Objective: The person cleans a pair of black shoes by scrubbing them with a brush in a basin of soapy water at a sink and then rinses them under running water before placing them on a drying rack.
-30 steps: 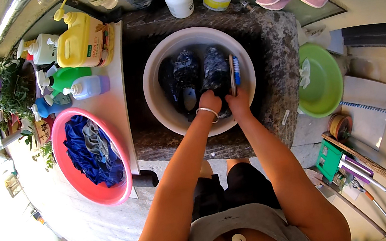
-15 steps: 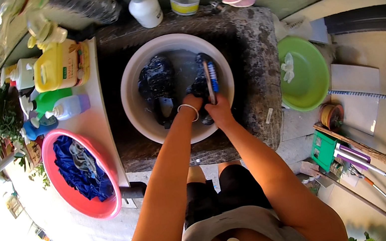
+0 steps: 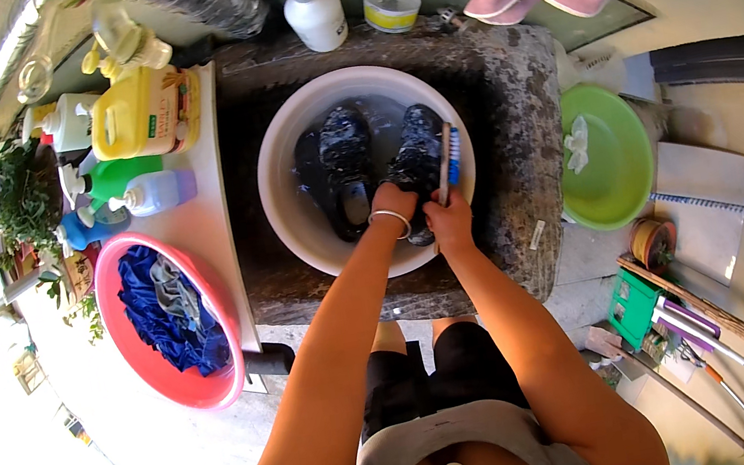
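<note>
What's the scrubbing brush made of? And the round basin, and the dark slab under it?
Scrubbing brush: the handle looks like wood, being tan and dull; the blue-and-white bristles are probably plastic, being so brightly coloured.
Basin: likely smooth, pale plastic, with its evenly rounded rim.
Slab: rough and blotchy, so maybe stone, though concrete could look similar.

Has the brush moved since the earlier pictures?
Yes. Judged against the pale basin, the brush has moved to the right, closer to the basin's right rim.
</note>
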`<state>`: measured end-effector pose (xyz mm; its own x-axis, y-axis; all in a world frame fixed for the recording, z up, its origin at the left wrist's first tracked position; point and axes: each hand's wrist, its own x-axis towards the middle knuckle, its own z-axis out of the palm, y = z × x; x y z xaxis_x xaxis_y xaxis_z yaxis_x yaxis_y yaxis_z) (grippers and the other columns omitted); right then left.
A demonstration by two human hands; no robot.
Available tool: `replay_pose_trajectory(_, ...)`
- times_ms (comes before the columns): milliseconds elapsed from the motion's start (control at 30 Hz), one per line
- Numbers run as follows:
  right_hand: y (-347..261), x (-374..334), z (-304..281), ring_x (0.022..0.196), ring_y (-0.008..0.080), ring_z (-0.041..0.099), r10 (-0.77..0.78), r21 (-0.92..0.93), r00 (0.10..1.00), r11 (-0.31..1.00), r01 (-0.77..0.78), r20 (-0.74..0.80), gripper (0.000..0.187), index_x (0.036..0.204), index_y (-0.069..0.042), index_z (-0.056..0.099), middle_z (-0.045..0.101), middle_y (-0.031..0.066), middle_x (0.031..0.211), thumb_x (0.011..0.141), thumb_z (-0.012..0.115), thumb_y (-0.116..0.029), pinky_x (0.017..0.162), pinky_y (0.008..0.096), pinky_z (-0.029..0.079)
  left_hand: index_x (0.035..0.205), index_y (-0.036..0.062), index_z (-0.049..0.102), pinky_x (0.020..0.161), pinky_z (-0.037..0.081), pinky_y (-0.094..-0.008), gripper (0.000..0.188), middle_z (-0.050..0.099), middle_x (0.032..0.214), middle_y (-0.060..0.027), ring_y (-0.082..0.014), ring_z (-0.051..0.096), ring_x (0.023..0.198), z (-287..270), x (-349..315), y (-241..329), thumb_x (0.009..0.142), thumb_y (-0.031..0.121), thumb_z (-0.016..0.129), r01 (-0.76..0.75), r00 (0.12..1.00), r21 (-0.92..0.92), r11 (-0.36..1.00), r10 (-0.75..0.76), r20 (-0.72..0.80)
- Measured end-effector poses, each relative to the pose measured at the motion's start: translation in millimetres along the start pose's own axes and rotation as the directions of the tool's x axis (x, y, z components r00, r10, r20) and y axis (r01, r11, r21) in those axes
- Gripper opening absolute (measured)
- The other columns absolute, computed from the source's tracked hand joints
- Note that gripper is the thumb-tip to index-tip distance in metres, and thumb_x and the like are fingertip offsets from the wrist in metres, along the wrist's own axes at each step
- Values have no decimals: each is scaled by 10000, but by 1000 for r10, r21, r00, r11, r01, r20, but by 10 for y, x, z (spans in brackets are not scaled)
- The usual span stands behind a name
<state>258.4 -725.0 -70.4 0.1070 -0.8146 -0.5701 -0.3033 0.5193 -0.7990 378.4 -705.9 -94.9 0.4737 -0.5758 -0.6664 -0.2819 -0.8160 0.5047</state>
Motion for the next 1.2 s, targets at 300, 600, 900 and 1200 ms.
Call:
replay_pose_trajectory(300,-271,54,-23,659,309,578,-110,-192,993,976,102,-30,143,849,9,543,560,154,700,752,596,-81,627,404,445,650,6,602,650,489,-426,303,595,680,-195,-362,597,686,-928,-667,650,651,298,681,-310,950,207,928,294,106)
replay_pose_trajectory(600,-608,216,32,762,414,579,-422,-420,907,821,386,10,167,874,17,534,580,217,761,746,606,-64,674,462,451,608,19,422,496,367,-345,294,429,559,-116,-239,410,513,-1759,-1339,195,596,121,697,-361,921,-52,931,347,-175)
replay_pose_trajectory(900,-537,-120,420,848,388,577,-400,-666,874,575,475,277,426,953,21,508,558,204,922,744,740,-268,690,462,484,634,87,378,487,286,-243,393,347,617,38,-62,319,575,-1722,-1075,-906,655,79,771,-317,901,-463,827,110,-420)
replay_pose_trajectory(1200,-368,247,716,784,358,637,-293,-814,888,370,448,355,253,866,-22,565,633,179,829,717,703,-173,684,451,518,952,22,609,776,506,-397,477,658,923,-176,-346,630,888,-1165,-663,-988,613,291,809,57,891,-60,997,-78,-447)
